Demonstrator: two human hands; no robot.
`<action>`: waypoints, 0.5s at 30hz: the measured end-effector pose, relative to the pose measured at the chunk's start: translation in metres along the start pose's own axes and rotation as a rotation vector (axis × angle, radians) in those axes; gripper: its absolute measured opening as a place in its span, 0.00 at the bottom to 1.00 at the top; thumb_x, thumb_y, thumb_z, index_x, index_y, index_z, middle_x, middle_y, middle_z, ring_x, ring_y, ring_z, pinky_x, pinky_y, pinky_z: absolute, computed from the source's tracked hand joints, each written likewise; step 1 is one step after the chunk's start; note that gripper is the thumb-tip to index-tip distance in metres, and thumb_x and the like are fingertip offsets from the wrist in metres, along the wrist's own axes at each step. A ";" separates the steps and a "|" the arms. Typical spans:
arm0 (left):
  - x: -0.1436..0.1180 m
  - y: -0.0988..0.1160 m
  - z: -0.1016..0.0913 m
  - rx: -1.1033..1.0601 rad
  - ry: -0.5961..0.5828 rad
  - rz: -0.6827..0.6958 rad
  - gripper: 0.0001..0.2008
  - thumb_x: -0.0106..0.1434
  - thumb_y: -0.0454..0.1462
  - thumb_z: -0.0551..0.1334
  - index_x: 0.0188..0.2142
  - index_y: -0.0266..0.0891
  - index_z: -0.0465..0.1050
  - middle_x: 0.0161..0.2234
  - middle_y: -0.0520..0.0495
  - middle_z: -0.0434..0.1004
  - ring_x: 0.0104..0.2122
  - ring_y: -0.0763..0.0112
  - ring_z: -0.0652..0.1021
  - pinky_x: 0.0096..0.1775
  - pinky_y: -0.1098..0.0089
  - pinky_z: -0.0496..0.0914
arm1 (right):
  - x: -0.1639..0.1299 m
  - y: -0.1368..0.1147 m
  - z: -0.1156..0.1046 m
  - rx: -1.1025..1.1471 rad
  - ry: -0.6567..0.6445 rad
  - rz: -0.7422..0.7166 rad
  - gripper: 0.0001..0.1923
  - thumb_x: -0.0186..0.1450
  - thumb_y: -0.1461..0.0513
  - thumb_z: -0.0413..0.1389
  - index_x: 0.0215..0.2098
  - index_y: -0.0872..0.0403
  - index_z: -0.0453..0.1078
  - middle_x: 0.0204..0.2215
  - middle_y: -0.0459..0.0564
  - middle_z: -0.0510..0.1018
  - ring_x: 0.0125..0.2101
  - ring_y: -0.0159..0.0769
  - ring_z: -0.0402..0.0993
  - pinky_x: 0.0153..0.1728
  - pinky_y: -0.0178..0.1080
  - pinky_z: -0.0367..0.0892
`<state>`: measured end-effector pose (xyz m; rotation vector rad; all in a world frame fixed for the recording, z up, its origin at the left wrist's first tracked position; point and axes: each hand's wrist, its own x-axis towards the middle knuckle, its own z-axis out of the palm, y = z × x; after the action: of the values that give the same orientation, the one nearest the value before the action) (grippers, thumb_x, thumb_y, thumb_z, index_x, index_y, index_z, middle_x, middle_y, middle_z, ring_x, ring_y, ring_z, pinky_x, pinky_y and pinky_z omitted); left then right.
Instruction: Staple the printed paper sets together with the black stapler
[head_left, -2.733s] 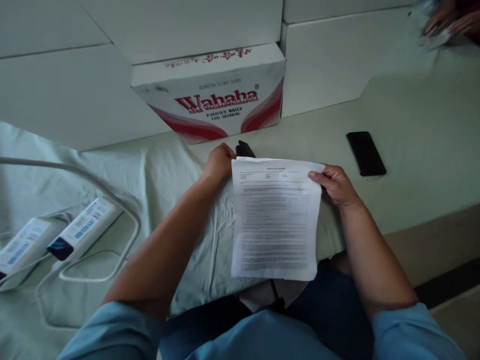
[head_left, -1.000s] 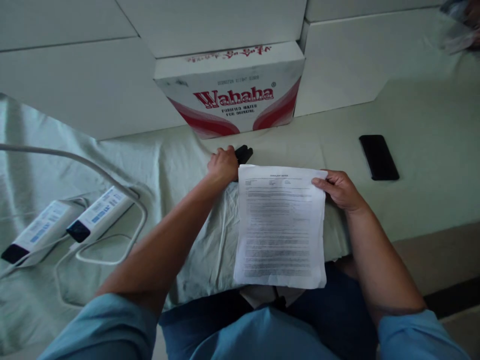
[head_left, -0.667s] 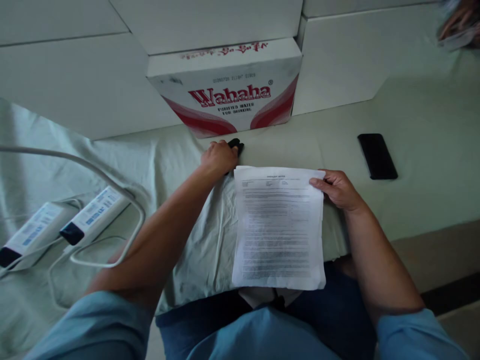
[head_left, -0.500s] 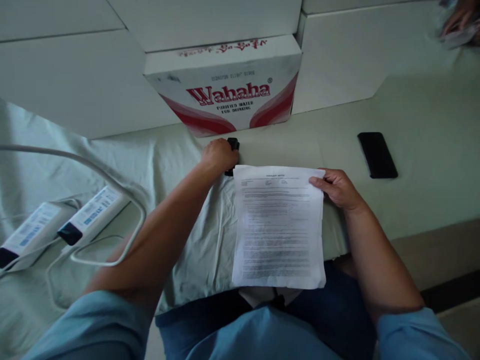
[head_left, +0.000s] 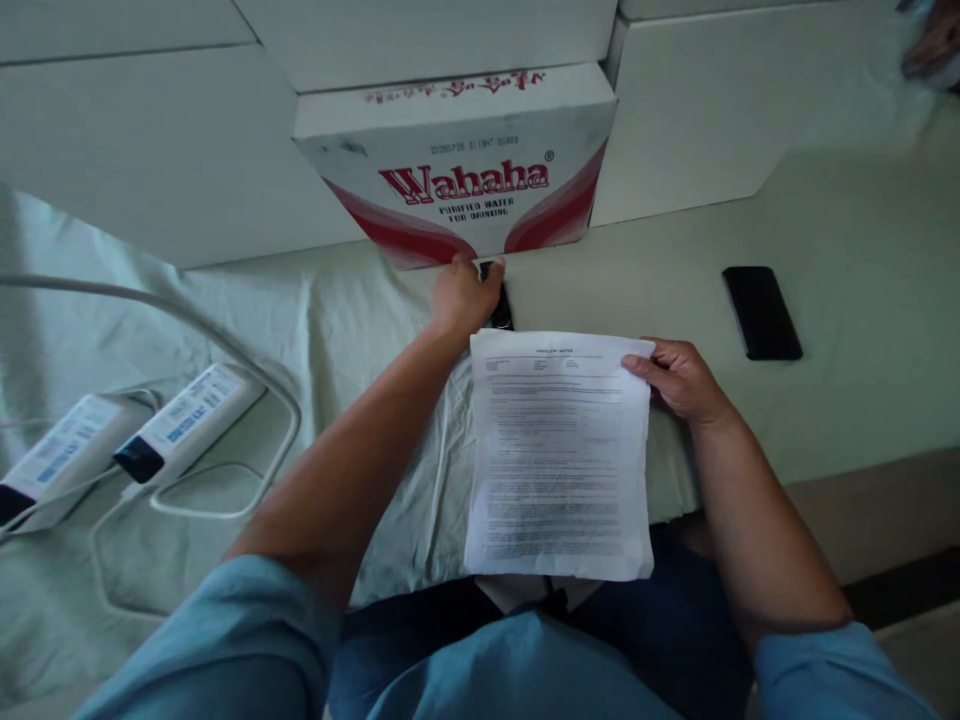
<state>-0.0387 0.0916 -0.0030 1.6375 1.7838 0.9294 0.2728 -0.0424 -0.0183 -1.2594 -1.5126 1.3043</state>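
Left fingers: curled down over a small black object, covering its upper end; whether they grip it or only rest on it cannot be told.
Left hand: reached forward, just in front of the carton.
Black object: lies on the cloth just under and right of the fingertips, long axis running away from the person; dark, hard-looking, mostly hidden. Left hand is on it; right hand is well apart.
Right fingers: pinched on the upper right edge of the paper.
Right hand: steadies the sheet.
Paper: white printed sheet, thin, flat, lower half hanging over the table edge toward the lap.
Cloth: pale green, creased, covers the table.
Carton: white and red cardboard, boxy, touching distance beyond the left hand.
Phone: black slab, flat, well right.
Power units: two white oblong boxes with cables, far left.
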 end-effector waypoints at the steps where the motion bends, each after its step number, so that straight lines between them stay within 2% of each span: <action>1: -0.008 -0.006 -0.003 0.002 0.058 -0.027 0.16 0.72 0.51 0.65 0.38 0.41 0.73 0.32 0.39 0.81 0.44 0.49 0.83 0.49 0.57 0.73 | 0.000 -0.001 0.000 0.003 0.009 -0.001 0.20 0.67 0.43 0.68 0.31 0.50 0.82 0.26 0.45 0.79 0.26 0.34 0.71 0.28 0.37 0.66; 4: -0.045 -0.021 -0.017 -0.246 0.129 -0.071 0.22 0.74 0.57 0.61 0.34 0.43 0.71 0.28 0.46 0.78 0.30 0.63 0.79 0.36 0.65 0.72 | 0.000 -0.003 0.002 0.032 0.043 -0.005 0.19 0.66 0.44 0.69 0.34 0.50 0.83 0.28 0.46 0.82 0.29 0.36 0.75 0.33 0.38 0.70; 6: -0.076 -0.027 -0.026 -0.507 0.126 -0.105 0.25 0.72 0.61 0.60 0.37 0.42 0.73 0.29 0.47 0.79 0.28 0.67 0.77 0.29 0.68 0.69 | 0.002 -0.005 0.004 0.057 0.066 -0.010 0.18 0.66 0.44 0.70 0.36 0.50 0.85 0.30 0.46 0.84 0.30 0.36 0.77 0.35 0.39 0.72; 10: -0.126 -0.029 -0.033 -0.858 -0.214 -0.215 0.29 0.67 0.64 0.64 0.36 0.40 0.78 0.27 0.46 0.79 0.31 0.62 0.83 0.30 0.67 0.74 | 0.004 -0.006 0.009 0.096 0.102 0.003 0.18 0.64 0.45 0.71 0.35 0.50 0.85 0.30 0.47 0.85 0.30 0.37 0.79 0.35 0.40 0.73; 13: -0.140 -0.033 -0.030 -0.995 -0.441 -0.284 0.28 0.60 0.61 0.74 0.38 0.37 0.81 0.27 0.45 0.82 0.35 0.56 0.86 0.34 0.64 0.79 | 0.005 -0.003 0.011 0.117 0.117 0.037 0.17 0.64 0.45 0.71 0.37 0.50 0.86 0.30 0.47 0.86 0.30 0.38 0.80 0.34 0.40 0.75; 15: -0.142 -0.037 -0.028 -1.067 -0.512 -0.286 0.30 0.57 0.61 0.75 0.38 0.36 0.82 0.29 0.43 0.83 0.37 0.52 0.87 0.36 0.62 0.81 | 0.005 -0.001 0.011 0.121 0.137 0.049 0.17 0.63 0.46 0.72 0.38 0.50 0.86 0.30 0.47 0.86 0.30 0.39 0.81 0.34 0.40 0.75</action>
<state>-0.0670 -0.0531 -0.0240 0.7858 0.8513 0.9512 0.2606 -0.0405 -0.0194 -1.2879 -1.2954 1.2934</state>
